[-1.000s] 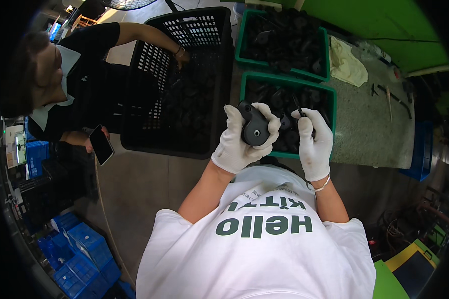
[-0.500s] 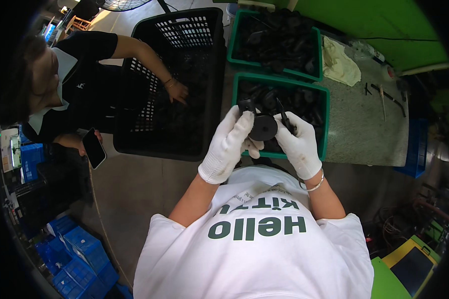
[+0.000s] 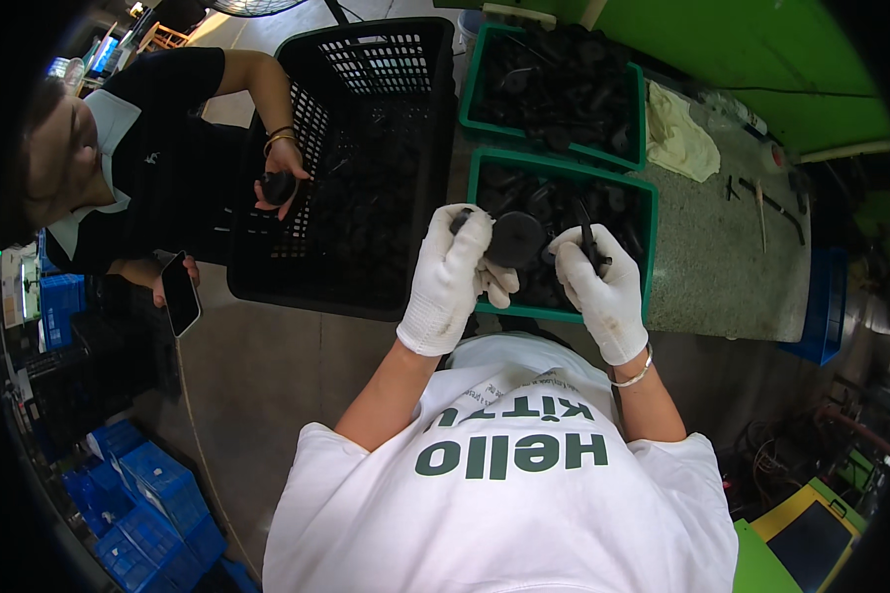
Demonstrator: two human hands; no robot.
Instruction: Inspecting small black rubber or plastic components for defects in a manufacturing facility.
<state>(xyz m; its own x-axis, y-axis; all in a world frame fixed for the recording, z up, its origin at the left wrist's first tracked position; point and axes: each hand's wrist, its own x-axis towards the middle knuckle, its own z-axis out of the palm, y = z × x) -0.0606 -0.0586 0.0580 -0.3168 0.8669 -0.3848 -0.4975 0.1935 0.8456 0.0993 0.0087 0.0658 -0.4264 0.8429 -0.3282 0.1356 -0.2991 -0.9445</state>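
My left hand (image 3: 443,282), in a white knit glove, is closed round a black part with a round disc-shaped end (image 3: 515,240). The disc faces up between my two hands. My right hand (image 3: 608,296), gloved the same way, grips a slim black pointed hand tool (image 3: 587,229); its exact kind is not clear. The tool's tip points away from me, and a small gap separates it from the disc. Both hands are over the near edge of a green crate (image 3: 653,237) filled with similar black parts.
Behind it stands a second green crate (image 3: 556,144) of black parts. At left is a large black slatted crate (image 3: 433,148). A co-worker's hand (image 3: 285,158) holds a black part there, the other a phone (image 3: 181,296). A cloth (image 3: 680,138) lies on the grey table (image 3: 707,257).
My right hand and the tool have shifted slightly right, away from the disc, and the held part has turned. The co-worker's hand has risen from the black crate with a part.
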